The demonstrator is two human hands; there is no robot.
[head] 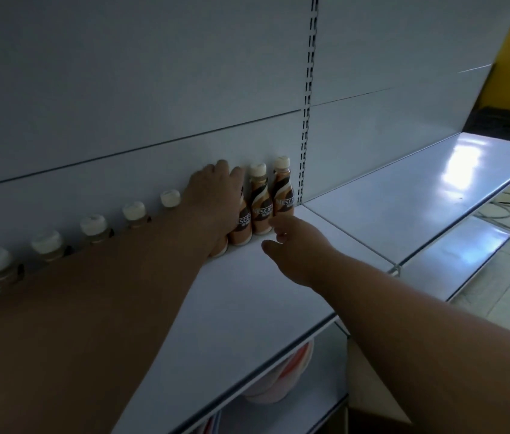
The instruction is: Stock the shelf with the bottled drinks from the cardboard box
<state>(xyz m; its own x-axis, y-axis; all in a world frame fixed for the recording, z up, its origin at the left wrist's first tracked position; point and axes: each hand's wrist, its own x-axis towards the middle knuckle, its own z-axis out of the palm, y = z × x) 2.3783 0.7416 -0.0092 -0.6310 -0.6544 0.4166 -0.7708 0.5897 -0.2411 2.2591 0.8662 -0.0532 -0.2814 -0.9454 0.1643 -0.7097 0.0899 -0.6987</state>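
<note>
A row of several brown coffee bottles with cream caps stands along the back panel of the white shelf (247,277). My left hand (216,195) is wrapped over the top of one bottle (242,225) in that row, its cap hidden under my fingers. To its right stand two more bottles (261,211), (283,195). My right hand (297,245) hovers just in front of them with fingers apart, holding nothing. More bottle caps (134,211) show behind my left forearm. A corner of the cardboard box (369,380) shows at the lower right.
A slotted metal upright (308,98) divides the back panel. A second white shelf section (419,195) continues to the right. Below the shelf lies a pale bag or package (281,380). Tiled floor with a cable (504,208) is at far right.
</note>
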